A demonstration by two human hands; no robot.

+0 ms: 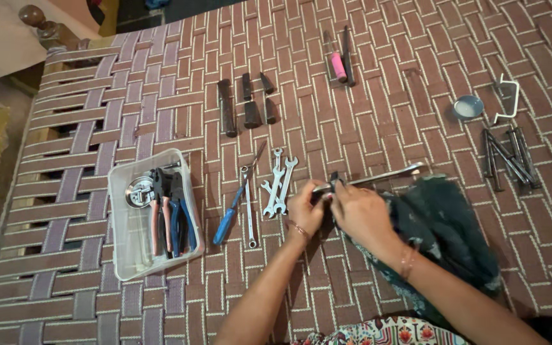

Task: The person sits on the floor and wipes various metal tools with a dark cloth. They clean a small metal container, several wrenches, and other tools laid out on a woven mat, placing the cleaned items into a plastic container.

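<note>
A person's left hand and right hand both grip a long steel wrench over a dark cloth on a woven cot. Just left lie sorted spanners and a blue-handled screwdriver; pliers fill a clear plastic tub. Farther off, dark chisels and steel rods lie grouped, suggesting most tools are laid out.
</note>
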